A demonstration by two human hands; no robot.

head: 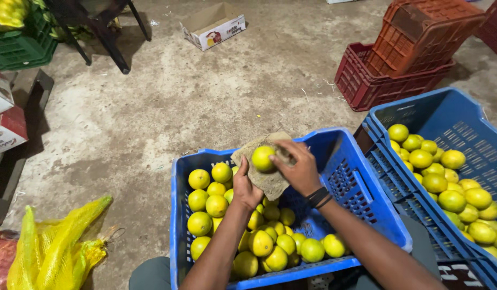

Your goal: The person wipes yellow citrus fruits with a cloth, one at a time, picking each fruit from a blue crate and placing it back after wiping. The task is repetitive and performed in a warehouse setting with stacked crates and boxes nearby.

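We find the left hand (245, 189) raised over the near blue crate (366, 207), palm up and cupped under a coarse tan cloth (270, 180); its fingers are hidden beneath the cloth, so how tightly they close cannot be told. The right hand (298, 167) comes in from the other side, fingers curled narrow and pressed on the cloth's upper edge, just beside the fruit (263, 158). We note a dark band on that wrist.

The fruit sits on the cloth, cradled between both hands, above the crate's far rim. It is round, yellow-green, smooth-skinned, with no visible blemish on the side facing us.

Below the hands, the near crate holds a loose heap of similar yellow-green fruit (259, 236), piled mostly to its left and near sides. To the left on the floor lies a yellow mesh bag (55, 247).

To the right, a second blue crate (463, 129) stands touching the first, also loaded with fruit. Beyond it, stacked red crates (404, 59) sit on the concrete floor (205, 91). Farther off we record an open cardboard box (213, 26), a green crate (20, 48) at far left, and dark furniture legs (106, 37).
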